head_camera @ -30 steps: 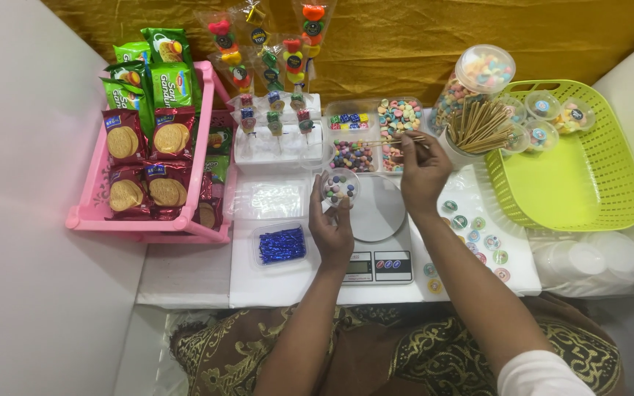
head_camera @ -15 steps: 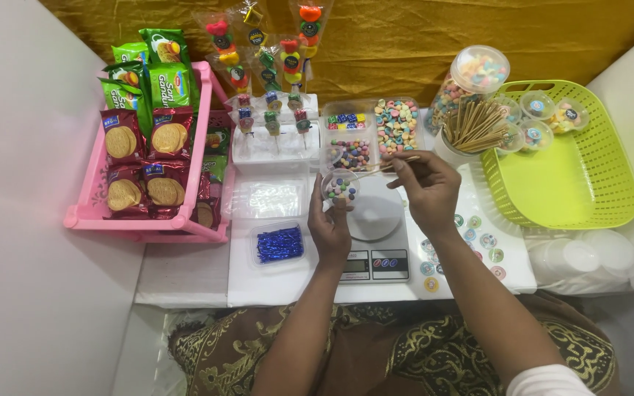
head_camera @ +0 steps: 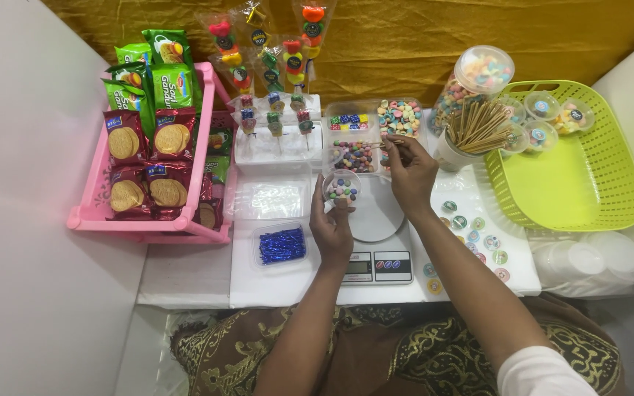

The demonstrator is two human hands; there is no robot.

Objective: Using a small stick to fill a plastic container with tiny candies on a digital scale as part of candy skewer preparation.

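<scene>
My left hand (head_camera: 332,227) holds a small clear cup (head_camera: 343,188) just above the white kitchen scale (head_camera: 376,235), my fingers (head_camera: 318,207) curled around its lower rim; a few coloured candies sit in the bottom of it. My right hand (head_camera: 410,170) hovers beside the cup, over the clear tray of mixed coloured candies (head_camera: 356,156), with thumb and forefinger pressed together on something thin, too small for me to tell what. The scale stands on the white bench (head_camera: 207,275), close to my lap. To the left lie a clear tub of blue twist ties (head_camera: 280,245) and a pink rack (head_camera: 207,165) of biscuit packets. To the right stand a cup of wooden skewers (head_camera: 471,132) and a green basket (head_camera: 588,191), with round stickers (head_camera: 471,235) scattered between.
</scene>
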